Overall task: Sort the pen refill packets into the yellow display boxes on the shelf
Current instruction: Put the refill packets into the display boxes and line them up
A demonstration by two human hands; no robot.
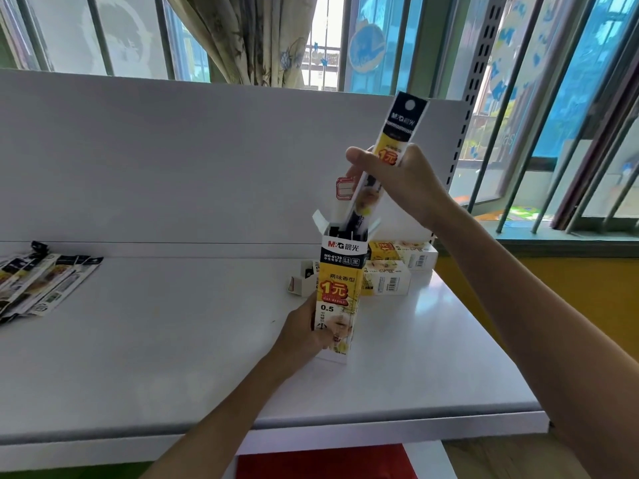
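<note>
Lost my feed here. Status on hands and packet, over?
Left hand grips upright yellow box on shelf. Right hand holds refill packet, lower end in box mouth. Nothing blocking.

The upright display box (338, 292) wears a black top band, a yellow middle with red figures, white below. The packet (403, 124) at one o'clock is black-headed, then yellow with red. The shelf (155, 357) is plain white. At twelve o'clock the curtain (249, 39) is beige with blue flowers.
</note>
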